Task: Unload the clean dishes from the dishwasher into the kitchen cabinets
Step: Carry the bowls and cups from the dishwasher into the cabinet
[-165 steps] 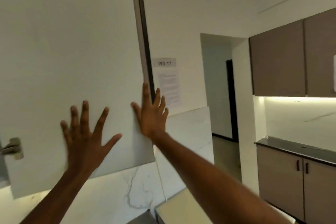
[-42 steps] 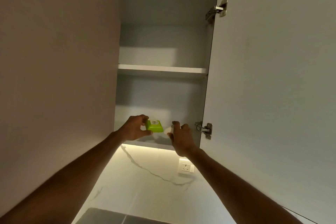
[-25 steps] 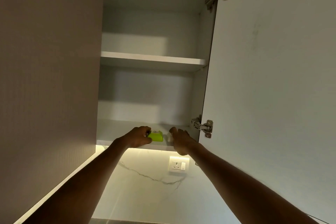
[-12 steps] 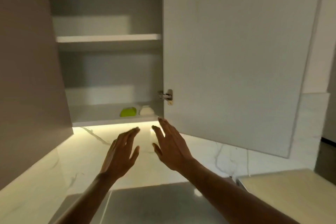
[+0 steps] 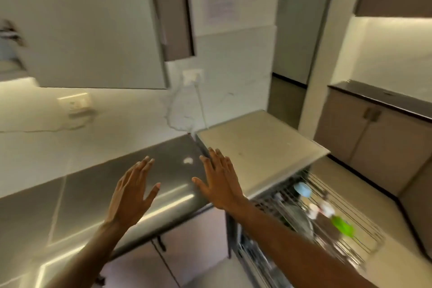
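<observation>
My left hand (image 5: 132, 193) and my right hand (image 5: 221, 181) hover above the steel counter (image 5: 77, 196), both empty with fingers spread. To the lower right the dishwasher's wire rack (image 5: 350, 238) is pulled out under a beige top (image 5: 257, 145). It holds a pale blue cup (image 5: 302, 189), a green item (image 5: 342, 225), a plate (image 5: 297, 220) and small white pieces, all blurred. The open white cabinet door (image 5: 88, 21) hangs at the upper left; the cabinet's inside is out of view.
Wall sockets (image 5: 76, 100) sit on the marble backsplash, and a cable runs down from another socket (image 5: 192, 76). Brown base cabinets with a dark counter (image 5: 378, 98) stand at the right. A doorway (image 5: 297, 30) opens beyond the dishwasher. A drawer handle (image 5: 161, 243) shows under the steel counter.
My view has swung down and right from the open cabinet to the counter and dishwasher. Both hands came down empty; the green and white items stayed on the cabinet shelf.
</observation>
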Demonstrator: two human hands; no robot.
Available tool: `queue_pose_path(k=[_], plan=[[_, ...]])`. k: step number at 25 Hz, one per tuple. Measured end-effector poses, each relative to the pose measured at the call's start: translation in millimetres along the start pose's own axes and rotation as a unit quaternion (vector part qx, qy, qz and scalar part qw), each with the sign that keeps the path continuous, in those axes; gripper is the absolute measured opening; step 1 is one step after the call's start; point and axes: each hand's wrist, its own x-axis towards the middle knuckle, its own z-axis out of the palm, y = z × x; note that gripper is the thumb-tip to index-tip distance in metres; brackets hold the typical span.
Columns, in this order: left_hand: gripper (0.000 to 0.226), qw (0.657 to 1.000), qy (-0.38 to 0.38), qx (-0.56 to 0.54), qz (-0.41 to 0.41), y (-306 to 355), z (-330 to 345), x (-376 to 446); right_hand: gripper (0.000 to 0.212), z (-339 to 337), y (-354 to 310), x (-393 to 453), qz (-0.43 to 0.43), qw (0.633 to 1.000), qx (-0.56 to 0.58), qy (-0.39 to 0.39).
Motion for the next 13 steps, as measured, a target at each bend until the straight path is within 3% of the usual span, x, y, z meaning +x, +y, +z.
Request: queue_pose_path(k=[6, 9, 13], plan=[[0.08, 0.987, -0.118, -0.062, 0.087, 177, 128, -3, 0.076, -14, 175, -153, 0.181, 0.98, -0.003, -0.087], [0.084, 0.967, -0.184, -0.076, 0.159, 237, 185, 14, 0.076, -25, 240, -207, 0.258, 0.961, -0.01, -0.094], [0.082, 0.941, -0.244, -0.125, 0.198, 297, 253, 48, 0.066, -31, 303, -249, 0.347, 0.932, 0.009, -0.103]])
